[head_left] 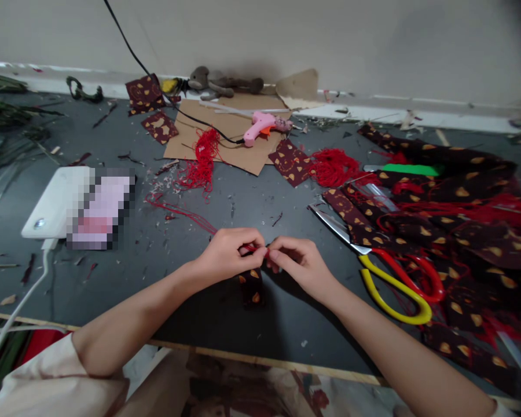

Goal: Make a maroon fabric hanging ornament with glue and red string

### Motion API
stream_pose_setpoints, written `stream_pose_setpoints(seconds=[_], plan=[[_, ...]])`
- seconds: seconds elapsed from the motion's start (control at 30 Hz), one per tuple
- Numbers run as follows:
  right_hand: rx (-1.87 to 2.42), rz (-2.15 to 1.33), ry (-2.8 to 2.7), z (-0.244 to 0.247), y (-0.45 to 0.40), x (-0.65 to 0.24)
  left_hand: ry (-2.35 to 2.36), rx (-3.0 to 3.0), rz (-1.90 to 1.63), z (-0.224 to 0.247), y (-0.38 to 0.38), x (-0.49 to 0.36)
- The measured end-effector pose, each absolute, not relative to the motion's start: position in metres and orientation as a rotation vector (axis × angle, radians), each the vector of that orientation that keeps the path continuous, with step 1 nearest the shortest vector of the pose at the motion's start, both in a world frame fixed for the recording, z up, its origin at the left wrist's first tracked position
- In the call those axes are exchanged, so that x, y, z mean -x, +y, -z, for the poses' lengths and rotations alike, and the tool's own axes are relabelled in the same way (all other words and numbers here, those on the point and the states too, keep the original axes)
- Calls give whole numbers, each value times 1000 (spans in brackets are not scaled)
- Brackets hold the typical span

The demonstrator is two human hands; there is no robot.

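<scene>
My left hand (235,253) and my right hand (298,260) meet near the front middle of the dark table, fingertips almost touching. Each is closed in a pinch on red thread (186,215), whose loose strands trail from my left hand toward the back left. Under the fingers hangs or lies a small dark maroon cloth piece with gold leaf shapes (252,288); whether the thread is tied to it is hidden. Right of my right hand lie scissors (395,281) with one red and one yellow handle, their blades pointing back left.
Patterned cloth strips (464,231) and red thread heap up on the right. A pink glue gun (260,126) rests on cardboard (237,160), near red thread bundles (335,167). A white power bank (54,202) and phone (102,211) lie left, with a cable.
</scene>
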State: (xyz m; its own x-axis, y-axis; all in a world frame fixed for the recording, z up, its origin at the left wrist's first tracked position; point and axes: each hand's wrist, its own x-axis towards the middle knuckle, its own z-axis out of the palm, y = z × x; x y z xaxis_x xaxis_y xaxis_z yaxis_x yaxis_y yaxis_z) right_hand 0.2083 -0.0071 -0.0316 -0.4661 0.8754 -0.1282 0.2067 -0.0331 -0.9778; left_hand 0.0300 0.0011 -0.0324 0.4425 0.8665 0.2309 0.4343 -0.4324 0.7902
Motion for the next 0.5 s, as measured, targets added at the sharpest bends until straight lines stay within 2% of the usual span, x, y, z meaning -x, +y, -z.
stream_pose_setpoints(seconds=[0.5], plan=[[1138, -1595, -1596, 32, -8, -207, 1097, -1988, -852, 32, 2, -31]])
